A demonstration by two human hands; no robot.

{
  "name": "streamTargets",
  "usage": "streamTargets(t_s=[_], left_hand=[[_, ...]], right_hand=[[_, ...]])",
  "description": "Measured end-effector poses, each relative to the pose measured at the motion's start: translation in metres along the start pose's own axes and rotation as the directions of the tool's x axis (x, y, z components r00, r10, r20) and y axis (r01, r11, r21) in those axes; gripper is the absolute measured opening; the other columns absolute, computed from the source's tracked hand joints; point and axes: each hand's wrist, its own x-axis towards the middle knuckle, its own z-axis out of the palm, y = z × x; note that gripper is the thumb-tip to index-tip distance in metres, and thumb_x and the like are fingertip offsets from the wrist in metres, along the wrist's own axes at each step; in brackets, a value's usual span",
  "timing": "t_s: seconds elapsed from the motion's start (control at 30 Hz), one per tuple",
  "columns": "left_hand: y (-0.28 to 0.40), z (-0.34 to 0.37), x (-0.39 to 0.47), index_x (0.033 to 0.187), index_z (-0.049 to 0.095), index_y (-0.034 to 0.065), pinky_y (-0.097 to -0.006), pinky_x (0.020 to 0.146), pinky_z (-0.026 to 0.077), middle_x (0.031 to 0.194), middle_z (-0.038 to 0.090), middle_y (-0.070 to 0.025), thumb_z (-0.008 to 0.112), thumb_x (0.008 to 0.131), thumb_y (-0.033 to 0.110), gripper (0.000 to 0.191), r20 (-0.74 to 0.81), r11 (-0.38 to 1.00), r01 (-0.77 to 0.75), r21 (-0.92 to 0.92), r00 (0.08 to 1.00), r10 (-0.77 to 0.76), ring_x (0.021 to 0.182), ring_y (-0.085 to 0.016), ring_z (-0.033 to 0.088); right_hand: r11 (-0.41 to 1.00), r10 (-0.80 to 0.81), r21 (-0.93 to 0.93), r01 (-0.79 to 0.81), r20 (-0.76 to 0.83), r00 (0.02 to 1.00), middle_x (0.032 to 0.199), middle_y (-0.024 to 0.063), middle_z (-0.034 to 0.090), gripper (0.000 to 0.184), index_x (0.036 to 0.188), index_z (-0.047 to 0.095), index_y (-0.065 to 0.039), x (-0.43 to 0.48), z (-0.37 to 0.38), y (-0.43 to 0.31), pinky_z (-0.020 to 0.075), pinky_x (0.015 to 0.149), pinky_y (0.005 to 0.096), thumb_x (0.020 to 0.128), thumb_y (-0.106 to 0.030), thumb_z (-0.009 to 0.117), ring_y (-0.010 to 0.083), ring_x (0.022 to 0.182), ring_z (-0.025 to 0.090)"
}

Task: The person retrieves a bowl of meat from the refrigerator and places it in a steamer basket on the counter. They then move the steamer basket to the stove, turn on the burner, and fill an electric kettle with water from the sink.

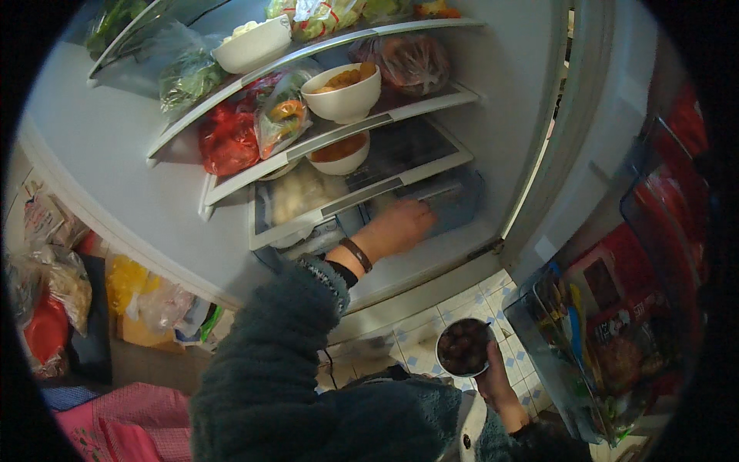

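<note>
My left hand (404,226), with a dark band on the wrist, reaches into an open fridge. It is at the front of a translucent bluish drawer (456,199) under the lowest shelf (430,151). Its fingers are curled and blurred, and whether they grip the drawer cannot be made out. Low on the right, my right hand (497,378) holds a white-rimmed bowl (463,347) from its side, above the tiled floor. Dark, round, fruit-like pieces fill the bowl.
Above the drawer, shelves carry a bowl of orange-brown food (342,95), a bowl of reddish food (339,155), a red plastic bag (229,138) and bagged produce. The fridge door's loaded bin (554,346) stands at right. Bags (49,312) lie at left.
</note>
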Motion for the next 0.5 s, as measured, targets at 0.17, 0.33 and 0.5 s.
streamTargets(t_s=[0.17,0.33,0.5], left_hand=[[-0.021,0.012,0.004,0.106,0.058,0.0067,-0.0394,0.073,0.05,0.098,0.058,-0.0125,0.057,0.071,0.007,0.035,0.04,0.99,0.14,0.034,0.989,-0.142,0.093,-0.031,0.057],[-0.01,0.026,0.009,0.113,0.056,0.0052,-0.0408,0.079,0.05,0.105,0.058,-0.0151,0.057,0.071,0.006,0.042,-0.041,0.942,0.289,0.169,0.957,-0.286,0.098,-0.033,0.055],[0.011,0.021,0.007,0.117,0.053,0.0037,-0.0422,0.083,0.049,0.113,0.053,-0.0168,0.059,0.075,0.01,0.042,0.011,0.928,0.367,0.067,0.93,-0.368,0.101,-0.034,0.054]], right_hand=[[1.0,-0.003,-0.008,0.003,0.008,1.0,0.134,0.0104,0.044,0.059,0.137,0.031,-0.008,-0.005,0.002,-0.001,0.0419,0.099,0.0398,0.094,-0.047,0.043,0.0253,0.121,0.047],[0.998,-0.059,0.0,0.059,0.082,0.995,0.133,0.0119,0.044,0.063,0.135,0.033,-0.003,-0.004,-0.011,0.007,0.0412,0.099,0.04,0.092,-0.048,0.046,0.026,0.12,0.047],[1.0,-0.01,-0.014,0.011,0.119,0.993,0.137,0.0099,0.041,0.059,0.139,0.031,-0.01,-0.012,-0.026,0.013,0.0363,0.103,0.0421,0.094,-0.047,0.04,0.0258,0.124,0.043]])
